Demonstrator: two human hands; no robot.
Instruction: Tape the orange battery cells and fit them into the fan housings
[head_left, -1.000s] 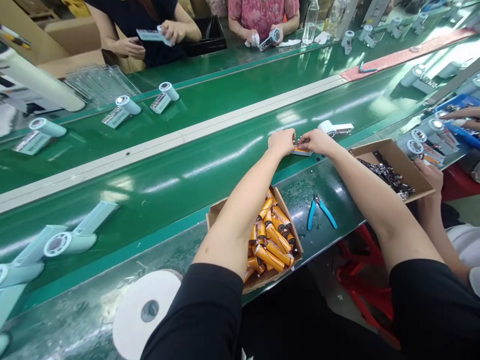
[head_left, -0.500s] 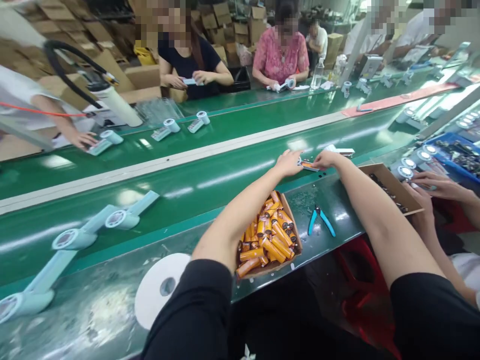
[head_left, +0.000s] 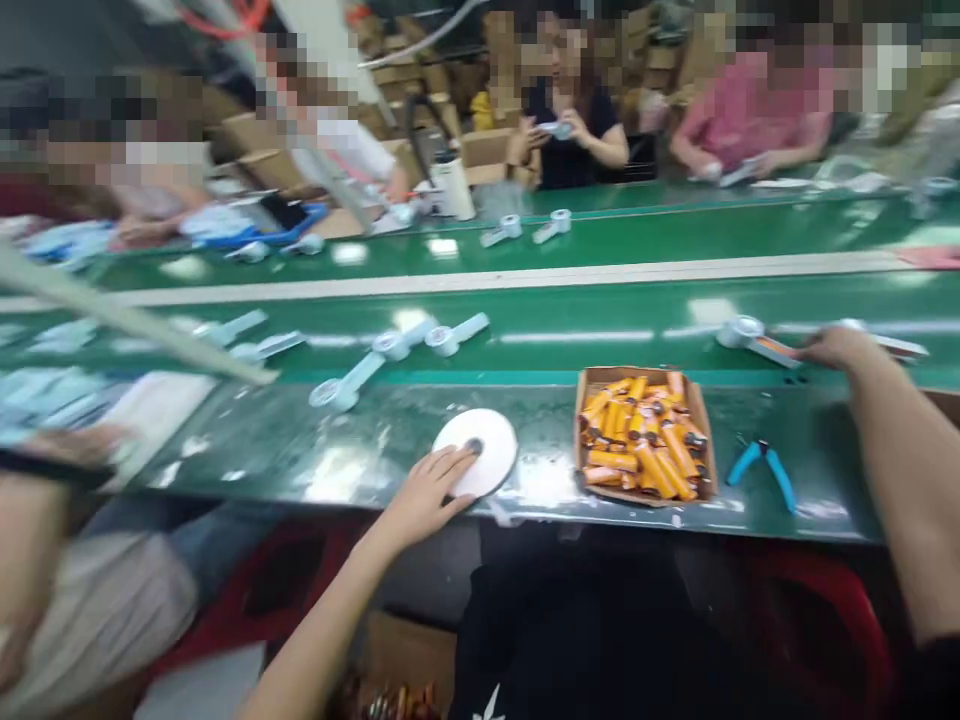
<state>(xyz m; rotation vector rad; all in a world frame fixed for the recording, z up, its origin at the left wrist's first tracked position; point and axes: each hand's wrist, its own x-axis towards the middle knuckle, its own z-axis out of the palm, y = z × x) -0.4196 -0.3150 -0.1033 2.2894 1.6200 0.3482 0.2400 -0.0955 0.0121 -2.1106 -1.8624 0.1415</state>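
My left hand [head_left: 431, 492] lies on the white roll [head_left: 493, 450], fingers stretched over its near left side and close to the centre hole, thumb apart. At the right, my right hand [head_left: 836, 350] pinches the handle end of a light-blue handheld fan [head_left: 744, 330] with a round head. A strip of orange shows in the fan's open handle. Another light-blue piece [head_left: 896, 347] lies just beyond that hand, partly hidden by it. Between my arms stands an open cardboard box [head_left: 581, 425] of orange cylindrical batteries [head_left: 637, 430]. Blue-handled cutters [head_left: 763, 462] lie right of the box.
Several light-blue fans [head_left: 390, 345] lie on the green conveyor belt [head_left: 600, 330]. Co-workers sit across the belt, and another person's arm [head_left: 30, 560] is at the left. A slanted pale post [head_left: 142, 320] crosses the left side. Below the table is a cardboard box [head_left: 412, 650].
My left hand has left the fan and come back left onto the white roll. My right hand stays at the fan. The view has swung left.
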